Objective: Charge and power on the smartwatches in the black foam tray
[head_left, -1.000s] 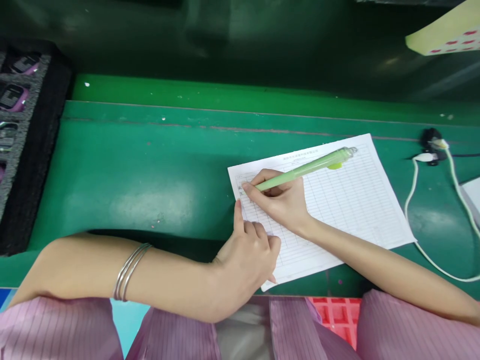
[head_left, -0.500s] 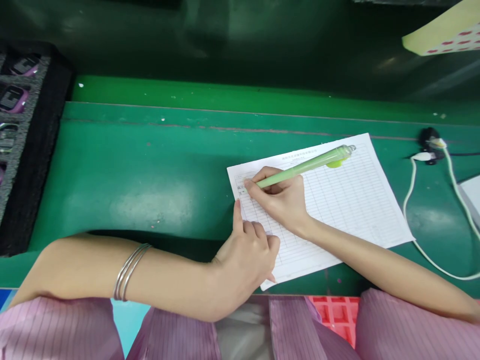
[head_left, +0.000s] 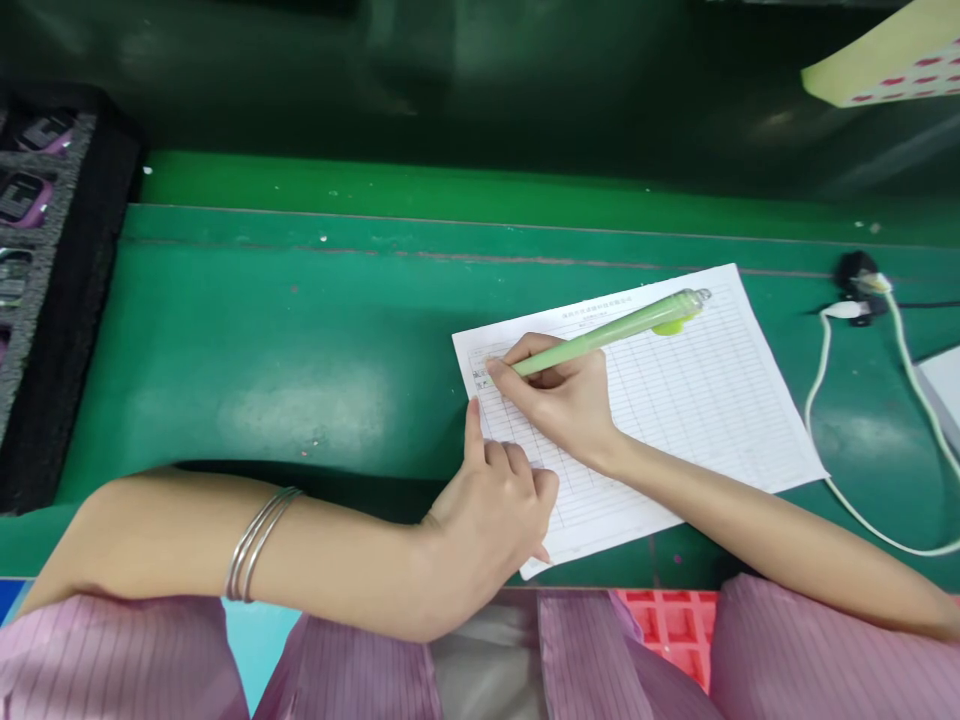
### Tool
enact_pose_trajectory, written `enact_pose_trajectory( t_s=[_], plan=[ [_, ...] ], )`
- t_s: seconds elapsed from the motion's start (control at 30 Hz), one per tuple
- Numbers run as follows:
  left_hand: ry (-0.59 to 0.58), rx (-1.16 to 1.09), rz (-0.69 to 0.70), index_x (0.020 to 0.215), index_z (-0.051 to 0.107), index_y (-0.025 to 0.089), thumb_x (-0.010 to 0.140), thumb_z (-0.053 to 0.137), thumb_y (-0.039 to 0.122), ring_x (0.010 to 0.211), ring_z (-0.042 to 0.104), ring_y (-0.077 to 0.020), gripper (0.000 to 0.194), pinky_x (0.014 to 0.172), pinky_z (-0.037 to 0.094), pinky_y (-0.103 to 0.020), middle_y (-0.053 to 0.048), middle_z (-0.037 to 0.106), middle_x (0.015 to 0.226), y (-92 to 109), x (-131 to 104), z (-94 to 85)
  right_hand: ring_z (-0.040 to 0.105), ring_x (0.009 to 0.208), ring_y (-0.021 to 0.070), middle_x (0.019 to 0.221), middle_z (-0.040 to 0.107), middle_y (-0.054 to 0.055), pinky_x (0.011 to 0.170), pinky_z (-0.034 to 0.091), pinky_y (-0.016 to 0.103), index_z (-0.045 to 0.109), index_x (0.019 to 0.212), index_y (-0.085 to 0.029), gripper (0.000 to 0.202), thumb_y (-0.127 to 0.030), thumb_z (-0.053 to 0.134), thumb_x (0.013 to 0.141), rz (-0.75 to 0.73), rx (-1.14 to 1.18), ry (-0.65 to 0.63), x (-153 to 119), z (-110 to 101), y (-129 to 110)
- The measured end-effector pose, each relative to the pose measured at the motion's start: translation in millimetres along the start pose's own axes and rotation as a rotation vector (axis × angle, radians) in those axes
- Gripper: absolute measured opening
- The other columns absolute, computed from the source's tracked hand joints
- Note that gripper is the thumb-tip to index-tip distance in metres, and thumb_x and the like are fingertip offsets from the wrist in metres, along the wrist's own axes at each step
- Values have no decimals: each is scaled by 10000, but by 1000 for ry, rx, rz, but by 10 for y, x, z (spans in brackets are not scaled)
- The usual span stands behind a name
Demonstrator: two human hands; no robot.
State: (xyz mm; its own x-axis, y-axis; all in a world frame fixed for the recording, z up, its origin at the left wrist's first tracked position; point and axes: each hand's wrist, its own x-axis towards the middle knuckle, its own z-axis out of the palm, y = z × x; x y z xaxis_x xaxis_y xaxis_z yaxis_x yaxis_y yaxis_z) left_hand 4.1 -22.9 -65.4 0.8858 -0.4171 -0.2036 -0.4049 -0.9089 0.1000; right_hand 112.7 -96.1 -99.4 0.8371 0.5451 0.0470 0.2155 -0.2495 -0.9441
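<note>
A light green pen (head_left: 600,338) is held in a writing grip by my right hand (head_left: 574,405), its upper end slanting up to the right. The tip is hidden by my fingers, near a few handwritten characters at the left side of a printed form sheet (head_left: 720,400). The sheet lies tilted on the green table. Resting on its lower left part is my left hand (head_left: 499,505), holding nothing. One finger stretches toward the sheet's left edge, the middle fingers are bent, and the thumb is spread out low on the paper.
A black foam tray (head_left: 82,280) with several purple-edged devices stands at the left. To the right lie a white cable (head_left: 919,370) and a black connector (head_left: 855,275). A yellow paper with red dots (head_left: 862,75) hangs at the upper right. Below the table edge is a red grid crate (head_left: 675,625).
A little more handwriting shows at the sheet's left side. Both hands and the pen have hardly moved; the whole view has shifted very slightly left.
</note>
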Motion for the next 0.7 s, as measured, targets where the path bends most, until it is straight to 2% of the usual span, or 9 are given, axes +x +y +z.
enact_pose_trajectory(
  t_s=[0.43,0.7],
  plan=[
    [47,19,-13,836,541,133,680,575,708,638,598,-225,597,972,372,-614,-83,624,694,17,0,58,340,409,70,470,419,-43,358,240,216,528,559,-164,234,-131,628,767,-16,-31,-16,-1,-10,-6],
    [12,13,-13,850,543,134,694,571,696,652,605,-230,585,973,377,-600,-80,623,703,13,0,16,358,417,73,480,431,-41,362,251,217,538,564,-162,224,-138,632,766,-6,-38,-17,2,-14,-14]
  ],
)
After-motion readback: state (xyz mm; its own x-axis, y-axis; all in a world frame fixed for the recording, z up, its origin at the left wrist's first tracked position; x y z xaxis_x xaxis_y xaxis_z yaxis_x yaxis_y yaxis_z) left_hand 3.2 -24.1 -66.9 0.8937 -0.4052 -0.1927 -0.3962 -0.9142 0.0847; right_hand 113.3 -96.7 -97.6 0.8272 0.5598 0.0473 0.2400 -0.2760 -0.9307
